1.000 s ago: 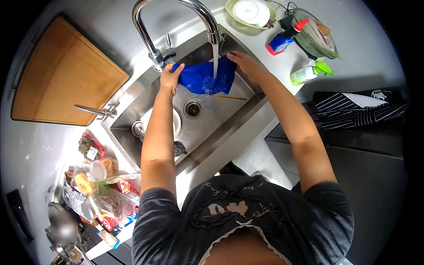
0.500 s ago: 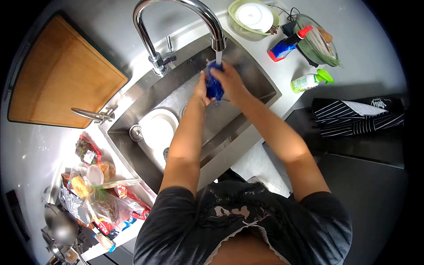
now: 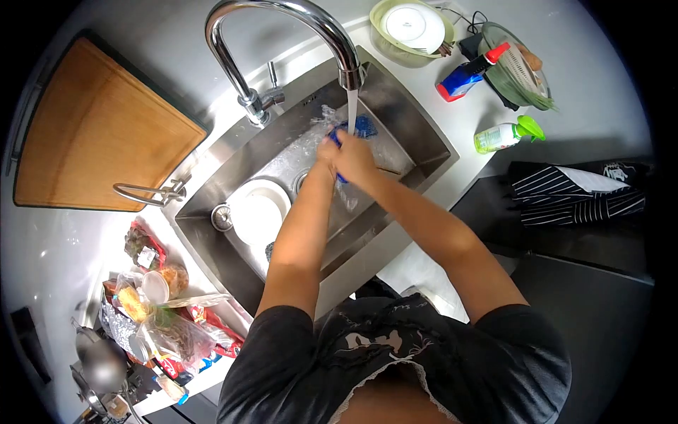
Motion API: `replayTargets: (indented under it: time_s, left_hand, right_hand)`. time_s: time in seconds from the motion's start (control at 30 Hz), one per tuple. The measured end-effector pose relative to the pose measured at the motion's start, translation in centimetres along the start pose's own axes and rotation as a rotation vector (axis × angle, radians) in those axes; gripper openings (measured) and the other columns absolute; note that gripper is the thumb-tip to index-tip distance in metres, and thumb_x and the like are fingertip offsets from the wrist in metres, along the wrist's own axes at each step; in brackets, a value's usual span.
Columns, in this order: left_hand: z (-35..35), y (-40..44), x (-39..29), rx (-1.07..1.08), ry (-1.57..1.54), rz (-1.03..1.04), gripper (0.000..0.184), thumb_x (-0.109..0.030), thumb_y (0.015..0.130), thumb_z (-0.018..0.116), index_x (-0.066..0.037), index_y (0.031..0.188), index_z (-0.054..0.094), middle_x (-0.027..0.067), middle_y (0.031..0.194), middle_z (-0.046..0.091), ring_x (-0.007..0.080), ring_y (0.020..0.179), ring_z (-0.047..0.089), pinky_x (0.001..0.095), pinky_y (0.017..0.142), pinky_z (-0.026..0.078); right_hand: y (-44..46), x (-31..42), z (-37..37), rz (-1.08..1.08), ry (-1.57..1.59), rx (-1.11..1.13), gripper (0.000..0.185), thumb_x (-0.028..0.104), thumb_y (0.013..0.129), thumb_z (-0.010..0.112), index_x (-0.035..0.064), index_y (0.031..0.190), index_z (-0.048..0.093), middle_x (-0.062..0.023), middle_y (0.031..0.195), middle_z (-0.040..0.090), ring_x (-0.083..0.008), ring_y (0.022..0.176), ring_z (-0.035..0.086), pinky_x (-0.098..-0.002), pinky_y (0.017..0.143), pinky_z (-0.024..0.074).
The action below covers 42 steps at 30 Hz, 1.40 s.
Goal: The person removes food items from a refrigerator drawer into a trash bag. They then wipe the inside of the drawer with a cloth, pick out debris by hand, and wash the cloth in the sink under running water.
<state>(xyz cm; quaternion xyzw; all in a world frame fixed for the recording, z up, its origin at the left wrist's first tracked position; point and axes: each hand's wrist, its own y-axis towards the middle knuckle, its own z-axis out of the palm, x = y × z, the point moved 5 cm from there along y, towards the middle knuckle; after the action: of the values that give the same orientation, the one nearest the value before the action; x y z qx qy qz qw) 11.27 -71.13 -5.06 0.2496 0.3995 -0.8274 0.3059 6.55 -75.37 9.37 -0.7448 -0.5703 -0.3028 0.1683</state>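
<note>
Low in the sink under the running faucet, both my hands are closed around a blue cloth. My left hand grips it from the left, pressed against my right hand. One end of the cloth sticks out beyond my fingers and a small bit shows below them; the rest is hidden in my grip. Water falls on it and splashes over the bottom of the steel sink. White dishes sit in the sink's left part, near my left forearm.
A green basin with a white bowl stands behind the sink. At right are a blue spray bottle and a green-topped one. Food bags crowd the left counter. A cutting board leans on the wall.
My hands have moved slightly lower and closer together, bunching the cloth between them. One end of it now pokes out to the upper right, and water splashes more widely.
</note>
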Motion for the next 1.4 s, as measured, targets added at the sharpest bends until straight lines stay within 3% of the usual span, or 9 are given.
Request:
replayTargets:
  time_s: [0.17,0.3,0.43,0.57,0.7,0.8,0.87,1.17,1.4]
  left_hand:
    - [4.2,-6.6,-3.7,-0.149,0.145,-0.092,0.039,-0.023,0.087,0.047,-0.007,0.122,0.039,0.0112,0.1,0.055,0.0198,0.08,0.055,0.0376,0.063,0.048]
    - [2.9,-8.2,-6.0,0.066,0.393,-0.107,0.062,0.003,0.075,0.052,-0.006,0.131,0.029,0.0118,0.122,0.045,0.0211,0.108,0.046,0.0301,0.088,0.038]
    - [0.6,-6.8,-5.6,0.098,1.035,0.129,0.072,-0.005,0.071,0.063,0.002,0.131,0.025,0.0188,0.129,0.038,0.0278,0.121,0.036,0.031,0.096,0.032]
    - [5.9,-12.2,-7.4,-0.048,1.136,0.576,0.077,-0.019,0.065,0.071,0.001,0.125,0.027,0.0255,0.108,0.051,0.0351,0.106,0.049,0.0377,0.088,0.039]
    - [6.1,-12.0,-8.5,-0.211,1.059,0.488,0.053,-0.016,0.073,0.062,0.003,0.115,0.036,0.021,0.093,0.058,0.0308,0.089,0.058,0.0374,0.076,0.044]
    - [3.8,-9.5,-8.9,-0.224,0.896,0.583,0.031,-0.015,0.075,0.054,0.003,0.098,0.047,0.0151,0.083,0.059,0.0265,0.073,0.059,0.0351,0.066,0.046]
    - [3.2,-9.6,-9.4,-0.138,0.591,0.218,0.024,-0.018,0.076,0.052,0.001,0.09,0.051,0.0119,0.079,0.059,0.023,0.068,0.057,0.0328,0.063,0.045]
    - [1.4,-8.9,-10.3,-0.067,0.339,-0.126,0.025,-0.026,0.076,0.052,-0.006,0.092,0.055,0.0048,0.083,0.058,0.0172,0.072,0.055,0.0294,0.067,0.043]
    - [0.0,-9.1,-11.1,-0.341,0.991,0.567,0.046,-0.037,0.076,0.061,-0.002,0.105,0.052,0.0073,0.094,0.056,0.0183,0.08,0.056,0.0322,0.073,0.044]
  right_hand:
    - [2.2,-2.9,-1.7,0.183,-0.044,0.009,0.023,0.027,0.079,0.055,0.0058,0.087,0.059,-0.0223,0.083,0.059,-0.039,0.08,0.056,-0.0442,0.069,0.0443]
    - [4.0,-4.7,-3.3,0.022,0.23,-0.006,0.019,0.02,0.079,0.056,0.0052,0.089,0.059,-0.0148,0.082,0.061,-0.0288,0.074,0.059,-0.0375,0.063,0.0453]
    - [4.2,-4.7,-3.5,0.328,0.691,0.325,0.016,0.013,0.079,0.057,0.0055,0.093,0.059,-0.0058,0.081,0.059,-0.0174,0.072,0.055,-0.0303,0.062,0.0442]
    - [3.7,-4.2,-2.9,0.712,0.95,0.298,0.015,0.011,0.078,0.057,0.0055,0.092,0.059,-0.0043,0.082,0.056,-0.0148,0.072,0.053,-0.0287,0.062,0.0438]
    - [5.7,-6.6,0.5,-0.062,0.606,0.505,0.02,0.008,0.081,0.05,0.0073,0.101,0.055,-0.0045,0.085,0.057,-0.0145,0.075,0.056,-0.028,0.06,0.0484]
    - [5.3,-5.3,-1.2,0.091,0.694,0.457,0.026,0.007,0.079,0.051,0.0072,0.104,0.053,-0.0053,0.09,0.057,-0.0141,0.081,0.055,-0.0276,0.068,0.0458]
    - [3.7,-4.8,-2.1,0.425,0.805,0.447,0.029,0.006,0.077,0.052,0.0066,0.106,0.053,-0.0053,0.091,0.057,-0.0137,0.084,0.053,-0.0271,0.073,0.0432]
    - [1.7,-5.5,-2.4,-0.001,0.215,0.475,0.014,0.014,0.077,0.061,0.0019,0.084,0.058,-0.0013,0.072,0.054,-0.0093,0.069,0.047,-0.0239,0.061,0.0375]
    - [2.5,-3.5,-3.5,0.065,0.366,0.403,0.014,0.017,0.081,0.056,0.0025,0.08,0.057,0.0018,0.067,0.05,-0.0064,0.062,0.042,-0.0247,0.056,0.0359]
